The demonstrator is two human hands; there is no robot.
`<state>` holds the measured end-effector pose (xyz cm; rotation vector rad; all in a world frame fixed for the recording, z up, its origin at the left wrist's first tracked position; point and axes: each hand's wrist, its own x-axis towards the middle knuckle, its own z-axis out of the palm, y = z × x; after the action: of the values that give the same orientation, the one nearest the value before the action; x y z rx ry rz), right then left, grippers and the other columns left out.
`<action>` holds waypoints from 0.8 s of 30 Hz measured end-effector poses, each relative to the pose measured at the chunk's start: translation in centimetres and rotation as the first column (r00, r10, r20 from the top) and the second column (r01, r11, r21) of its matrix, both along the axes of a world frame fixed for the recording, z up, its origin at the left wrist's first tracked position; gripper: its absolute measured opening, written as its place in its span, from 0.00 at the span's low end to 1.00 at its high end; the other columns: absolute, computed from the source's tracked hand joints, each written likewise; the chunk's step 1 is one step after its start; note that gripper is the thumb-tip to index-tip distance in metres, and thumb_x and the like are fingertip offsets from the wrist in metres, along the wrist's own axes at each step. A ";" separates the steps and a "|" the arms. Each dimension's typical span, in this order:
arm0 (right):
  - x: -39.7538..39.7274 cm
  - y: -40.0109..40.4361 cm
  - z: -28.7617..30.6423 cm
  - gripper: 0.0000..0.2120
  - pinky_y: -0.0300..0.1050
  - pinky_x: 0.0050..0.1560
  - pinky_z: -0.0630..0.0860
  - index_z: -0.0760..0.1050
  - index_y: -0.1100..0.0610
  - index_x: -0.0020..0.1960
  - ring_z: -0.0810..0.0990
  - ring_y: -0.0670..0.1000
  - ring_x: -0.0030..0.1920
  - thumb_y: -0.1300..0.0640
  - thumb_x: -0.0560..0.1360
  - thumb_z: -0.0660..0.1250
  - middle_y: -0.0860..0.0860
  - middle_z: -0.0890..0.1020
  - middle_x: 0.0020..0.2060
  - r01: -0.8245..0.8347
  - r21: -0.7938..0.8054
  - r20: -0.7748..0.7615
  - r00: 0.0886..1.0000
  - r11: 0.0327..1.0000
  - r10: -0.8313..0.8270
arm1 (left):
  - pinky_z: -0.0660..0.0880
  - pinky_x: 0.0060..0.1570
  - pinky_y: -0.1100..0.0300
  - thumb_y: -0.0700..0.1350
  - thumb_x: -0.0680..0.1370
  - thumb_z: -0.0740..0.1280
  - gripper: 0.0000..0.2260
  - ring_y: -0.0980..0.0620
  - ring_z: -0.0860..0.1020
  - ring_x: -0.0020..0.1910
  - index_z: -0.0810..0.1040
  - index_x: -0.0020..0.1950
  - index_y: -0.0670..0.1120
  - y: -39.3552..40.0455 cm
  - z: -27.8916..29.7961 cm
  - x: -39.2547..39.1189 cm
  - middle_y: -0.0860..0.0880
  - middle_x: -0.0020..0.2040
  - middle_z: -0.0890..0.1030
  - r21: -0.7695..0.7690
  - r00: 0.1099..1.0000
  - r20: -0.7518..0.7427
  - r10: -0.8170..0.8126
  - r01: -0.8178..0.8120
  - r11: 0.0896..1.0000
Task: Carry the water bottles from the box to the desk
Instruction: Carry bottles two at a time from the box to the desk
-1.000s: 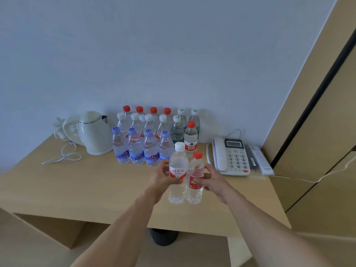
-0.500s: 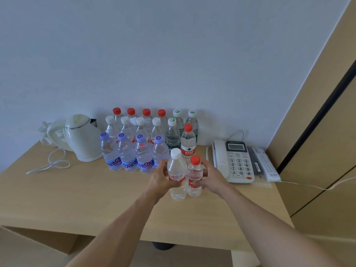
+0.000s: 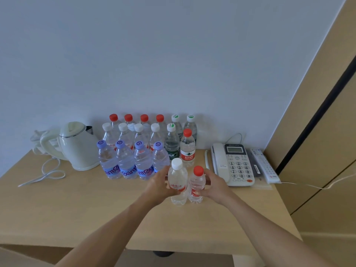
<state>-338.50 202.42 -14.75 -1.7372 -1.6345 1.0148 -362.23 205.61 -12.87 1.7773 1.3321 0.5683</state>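
A: What are the hands doing?

B: The left hand (image 3: 159,186) is gripping a white-capped bottle (image 3: 177,185), fingers curled round its labelled middle. The right hand (image 3: 212,185) is wrapping round a smaller red-capped bottle (image 3: 196,185) in the same way.

A: Are the two bottles touching?

B: They are standing upright side by side, pressed together or very nearly so. I cannot tell whether their bases are sitting on the bench (image 3: 77,209) or hanging just above it.

A: Where is that on the bench?

B: Towards the right of the middle, just in front of the bottles that are already standing there.

A: How are those lying?

B: All upright, in rows against the wall. Four purple-capped bottles (image 3: 127,162) are making the front row, four with white caps (image 3: 131,132) are standing behind them, and four with red caps (image 3: 136,118) are lining the back. To their right, three green-marked bottles (image 3: 172,143) are grouped together, and one red-capped bottle with a red label (image 3: 187,149) is standing just beside them, right behind the pair in the hands.

A: Anything else around?

B: A cream kettle (image 3: 77,145) is sitting to the left of the rows, its cord (image 3: 46,174) trailing over the wood. A white telephone (image 3: 234,164) is lying to the right of the hands, with a remote control (image 3: 264,165) just beside it near the bench's right edge.
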 end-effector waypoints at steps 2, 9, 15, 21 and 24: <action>0.0 -0.2 0.4 0.30 0.41 0.59 0.74 0.69 0.38 0.60 0.79 0.41 0.57 0.51 0.65 0.81 0.40 0.81 0.54 0.008 0.019 0.000 1.000 1.000 -0.008 | 0.78 0.61 0.50 0.49 0.67 0.82 0.33 0.55 0.79 0.59 0.72 0.69 0.52 -0.1 0.9 -0.1 0.55 0.60 0.80 0.016 0.999 -0.033 -0.019 0.020 1.000; -0.3 -0.3 3.6 0.20 0.34 0.48 0.78 0.76 0.41 0.53 0.79 0.37 0.51 0.55 0.67 0.80 0.36 0.82 0.48 0.092 0.258 0.025 0.995 0.962 -0.101 | 0.74 0.50 0.66 0.53 0.71 0.79 0.27 0.59 0.78 0.52 0.77 0.69 0.55 0.3 7.4 -0.3 0.58 0.53 0.79 0.431 0.985 -0.166 -0.049 0.117 0.895; -0.8 -0.5 4.2 0.19 0.32 0.46 0.78 0.80 0.44 0.56 0.80 0.36 0.50 0.57 0.67 0.79 0.37 0.82 0.47 0.035 0.322 0.133 0.988 0.946 -0.081 | 0.77 0.54 0.54 0.52 0.75 0.75 0.18 0.52 0.80 0.54 0.82 0.64 0.50 2.2 11.0 0.9 0.52 0.56 0.84 0.415 0.832 -0.533 -0.153 0.415 0.810; -1.1 -0.3 4.6 0.18 0.27 0.52 0.71 0.81 0.49 0.55 0.80 0.39 0.48 0.57 0.68 0.79 0.39 0.82 0.45 0.035 0.332 0.206 0.972 0.942 -0.109 | 0.77 0.50 0.59 0.51 0.74 0.76 0.18 0.52 0.81 0.50 0.83 0.62 0.49 4.2 11.7 2.4 0.51 0.54 0.86 0.406 0.781 -0.602 -0.165 0.477 0.780; -0.9 -0.4 4.6 0.17 0.27 0.51 0.71 0.81 0.49 0.53 0.81 0.39 0.47 0.58 0.67 0.80 0.39 0.82 0.44 0.051 0.312 0.205 0.971 0.949 -0.120 | 0.75 0.50 0.58 0.50 0.74 0.76 0.18 0.49 0.81 0.52 0.83 0.62 0.47 5.5 12.0 3.3 0.49 0.54 0.85 0.413 0.774 -0.615 -0.151 0.479 0.774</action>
<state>-339.38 202.01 -10.10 -1.7381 -1.7273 0.5072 -358.96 211.10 -0.88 2.7608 1.2268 0.2416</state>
